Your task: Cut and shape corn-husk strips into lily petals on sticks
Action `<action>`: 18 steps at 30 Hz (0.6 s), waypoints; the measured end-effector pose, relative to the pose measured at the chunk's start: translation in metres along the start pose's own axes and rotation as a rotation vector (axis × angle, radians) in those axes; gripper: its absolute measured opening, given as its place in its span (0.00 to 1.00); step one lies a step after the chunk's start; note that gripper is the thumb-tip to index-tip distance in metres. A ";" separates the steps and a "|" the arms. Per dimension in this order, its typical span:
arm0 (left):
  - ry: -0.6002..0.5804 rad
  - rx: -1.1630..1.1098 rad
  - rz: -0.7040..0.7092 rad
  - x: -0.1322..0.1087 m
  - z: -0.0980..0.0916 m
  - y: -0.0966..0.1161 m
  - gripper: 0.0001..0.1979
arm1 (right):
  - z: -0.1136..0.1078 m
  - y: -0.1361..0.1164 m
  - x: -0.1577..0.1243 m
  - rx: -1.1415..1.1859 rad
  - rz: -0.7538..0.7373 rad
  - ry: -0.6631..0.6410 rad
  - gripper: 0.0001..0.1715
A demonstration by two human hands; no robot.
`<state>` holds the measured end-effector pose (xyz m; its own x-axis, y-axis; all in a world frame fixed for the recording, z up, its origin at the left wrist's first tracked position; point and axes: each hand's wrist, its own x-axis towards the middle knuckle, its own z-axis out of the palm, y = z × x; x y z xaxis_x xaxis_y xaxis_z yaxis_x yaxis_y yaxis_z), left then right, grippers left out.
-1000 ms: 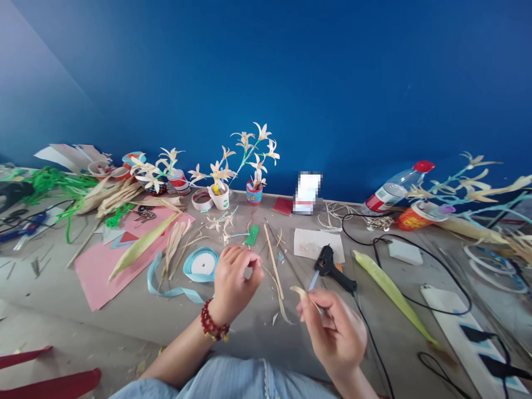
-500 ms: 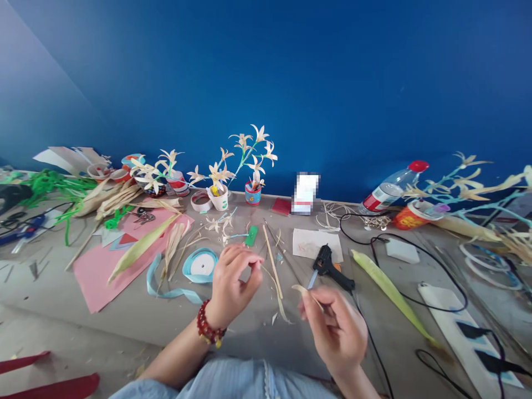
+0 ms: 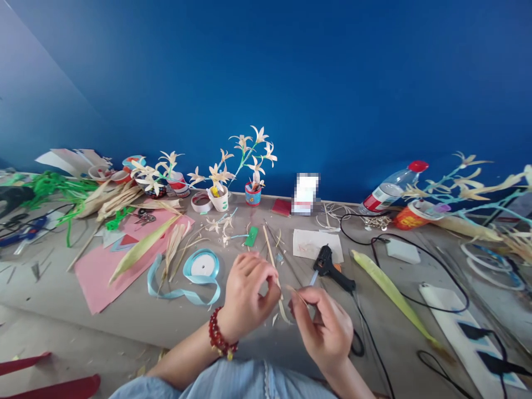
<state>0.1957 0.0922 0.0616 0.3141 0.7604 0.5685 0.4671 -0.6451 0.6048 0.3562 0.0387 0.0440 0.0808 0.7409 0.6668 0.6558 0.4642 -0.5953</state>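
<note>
My left hand, with a red bead bracelet at the wrist, hovers over the grey table with its fingers curled and pinched; what they hold is too small to make out. My right hand sits just to its right, thumb and fingers pinching a thin pale straw petal whose tip points toward the left hand. The two hands nearly touch. A black glue gun lies just beyond the right hand. A blue ribbon spool lies left of the left hand.
Straw flowers in small cups stand along the blue wall. Pink paper, corn husks and green strips lie at left. A husk, black cords, a water bottle and a white board are at right.
Both hands have drawn together: the left moved right and nearer me, the right shifted left with the petal.
</note>
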 end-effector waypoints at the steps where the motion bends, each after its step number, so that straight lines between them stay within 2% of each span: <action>1: 0.012 -0.014 -0.029 0.000 -0.002 -0.002 0.07 | 0.000 0.000 0.000 0.015 0.013 0.010 0.07; 3: -0.040 -0.093 -0.051 0.001 -0.006 -0.003 0.08 | 0.000 0.001 0.000 0.049 0.044 -0.005 0.08; 5: -0.137 -0.172 -0.011 0.003 -0.008 -0.001 0.09 | 0.000 0.002 0.000 0.084 0.065 -0.039 0.08; 7: -0.168 -0.187 0.044 0.004 -0.007 0.002 0.08 | 0.000 0.003 0.000 0.105 0.073 -0.056 0.07; 10: -0.112 -0.132 0.084 0.004 -0.003 0.006 0.06 | 0.001 0.002 0.002 0.099 0.086 -0.098 0.06; 15: -0.042 0.004 0.130 0.003 0.000 0.002 0.07 | -0.001 0.000 0.002 0.064 0.048 -0.115 0.09; 18: 0.100 0.094 0.093 0.006 -0.005 -0.009 0.07 | -0.005 0.000 0.000 0.083 0.066 -0.060 0.09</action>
<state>0.1890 0.1021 0.0628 0.2780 0.6836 0.6748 0.5164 -0.6988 0.4951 0.3599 0.0363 0.0468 0.0751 0.7976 0.5985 0.5863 0.4502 -0.6735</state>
